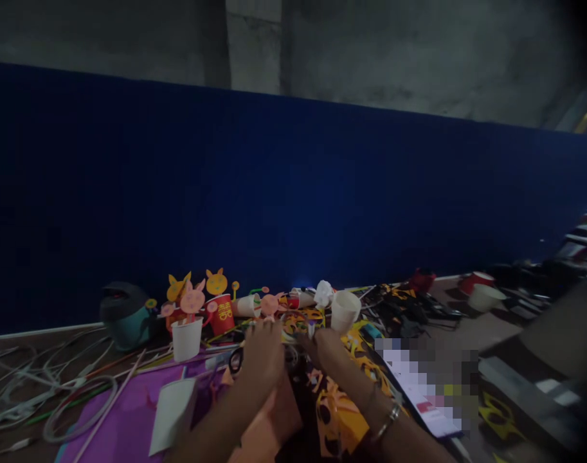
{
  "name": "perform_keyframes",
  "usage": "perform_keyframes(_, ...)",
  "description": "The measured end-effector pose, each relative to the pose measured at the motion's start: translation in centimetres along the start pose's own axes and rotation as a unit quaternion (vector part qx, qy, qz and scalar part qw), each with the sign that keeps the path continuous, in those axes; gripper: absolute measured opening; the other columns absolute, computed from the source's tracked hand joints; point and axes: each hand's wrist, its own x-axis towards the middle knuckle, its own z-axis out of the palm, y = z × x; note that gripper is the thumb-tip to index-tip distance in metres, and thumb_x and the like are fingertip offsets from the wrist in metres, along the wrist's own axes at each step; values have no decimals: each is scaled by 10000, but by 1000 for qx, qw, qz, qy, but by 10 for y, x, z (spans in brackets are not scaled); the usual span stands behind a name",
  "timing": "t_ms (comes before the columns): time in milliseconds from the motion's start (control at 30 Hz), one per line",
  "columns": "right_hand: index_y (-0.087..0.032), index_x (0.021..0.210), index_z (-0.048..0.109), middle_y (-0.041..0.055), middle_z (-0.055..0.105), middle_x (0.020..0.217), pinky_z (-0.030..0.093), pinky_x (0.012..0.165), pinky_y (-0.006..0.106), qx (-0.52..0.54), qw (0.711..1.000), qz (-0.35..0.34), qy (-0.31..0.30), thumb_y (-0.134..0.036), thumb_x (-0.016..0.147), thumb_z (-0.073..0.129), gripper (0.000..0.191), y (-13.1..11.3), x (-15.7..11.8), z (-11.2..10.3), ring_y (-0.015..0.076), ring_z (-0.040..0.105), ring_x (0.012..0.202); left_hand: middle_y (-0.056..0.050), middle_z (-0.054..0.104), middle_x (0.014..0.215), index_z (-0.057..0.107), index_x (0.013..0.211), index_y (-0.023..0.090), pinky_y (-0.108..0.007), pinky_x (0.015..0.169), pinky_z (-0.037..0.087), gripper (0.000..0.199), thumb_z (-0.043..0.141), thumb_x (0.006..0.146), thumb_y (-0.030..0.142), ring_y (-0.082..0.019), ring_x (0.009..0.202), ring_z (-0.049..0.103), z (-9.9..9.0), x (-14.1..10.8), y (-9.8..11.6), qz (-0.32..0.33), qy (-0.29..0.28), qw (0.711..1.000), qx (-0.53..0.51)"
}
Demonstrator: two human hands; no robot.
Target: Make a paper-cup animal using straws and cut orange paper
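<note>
My left hand [263, 355] and my right hand [325, 347] meet low in the middle of the view. Between their fingers is a small pale paper strip [296, 334], partly hidden and blurred. Just left of my left hand lie black-handled scissors [236, 360]. A white paper cup [345, 311] stands beyond my right hand, on yellow cut paper [353, 344]. Under my forearms are an orange paper sheet [274, 427] and black-and-orange patterned paper [336, 411]. Paper rabbit and cat faces [193, 299] on sticks stand in cups further off.
A red paper cup [220, 314] and a white cup [187, 339] stand at the back left, before a dark blue wall [283, 193]. Purple paper [129, 411], coiled white tubing [42, 399], a teal-and-black bag [126, 315] and dark clutter [413, 305] surround the work area.
</note>
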Motion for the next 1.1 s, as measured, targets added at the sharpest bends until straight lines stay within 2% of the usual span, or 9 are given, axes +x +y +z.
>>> perform_keyframes(133,-105,868,673,219,718,818,445,697,380,8,998,46,30,-531,810,537,451,-5,14,-17,338,675,794,-242,660,944,646,946,58,-513,841,381,255,468,811,180,-393,985,575,-13,-3,-53,-74,-22,997,28)
perform_keyframes(267,-110,1040,610,187,691,977,425,834,389,139,986,-8,87,-296,855,514,278,-20,9,-15,304,622,970,-164,701,873,635,831,130,-437,812,409,133,553,760,207,-332,903,626,-1,-11,-80,-91,-52,994,-20)
perform_keyframes(400,-178,819,650,28,705,713,473,618,232,244,967,-78,18,-158,825,513,139,-48,-10,8,164,656,664,-92,692,810,584,798,163,-331,709,436,73,528,783,208,-252,806,652,8,-13,-76,-101,-29,985,-133)
perform_keyframes(467,-175,961,630,17,710,748,482,589,214,289,953,-86,2,-106,798,505,217,-60,-18,20,152,661,677,-56,674,801,548,801,180,-297,683,439,106,488,833,260,-212,781,647,9,-15,-68,-100,1,975,-200)
perform_keyframes(567,-184,1120,554,34,694,903,499,610,237,449,889,-85,7,-103,778,497,356,-72,-22,25,158,650,753,-30,645,787,497,829,192,-285,661,455,175,418,887,337,-184,740,637,7,-19,-55,-103,48,951,-287)
perform_keyframes(667,-209,1184,516,3,663,848,496,632,261,549,831,-83,-7,-130,756,534,436,-77,-22,21,156,619,719,-30,647,823,488,864,197,-299,673,478,239,426,887,427,-191,763,645,5,-24,-44,-103,70,923,-365)
perform_keyframes(833,-212,1189,514,-17,635,815,486,655,274,574,812,-96,-48,-168,722,622,481,-73,-21,19,151,591,714,-33,665,826,512,909,190,-304,674,494,286,465,862,468,-201,760,658,5,-27,-41,-86,61,857,-504)
perform_keyframes(967,-206,1192,522,10,645,885,486,716,308,609,788,-61,-66,-234,733,640,475,-54,-20,22,177,606,797,-32,676,859,532,935,198,-295,711,476,243,415,898,408,-198,799,660,3,-33,-67,-100,84,896,-425)
perform_keyframes(1100,-212,1144,550,0,648,838,483,721,316,636,766,-15,-97,-230,695,670,465,-27,-21,22,186,621,807,-39,673,778,584,991,213,-359,758,452,226,377,913,262,-237,783,648,-12,-44,-108,-92,19,993,-71)
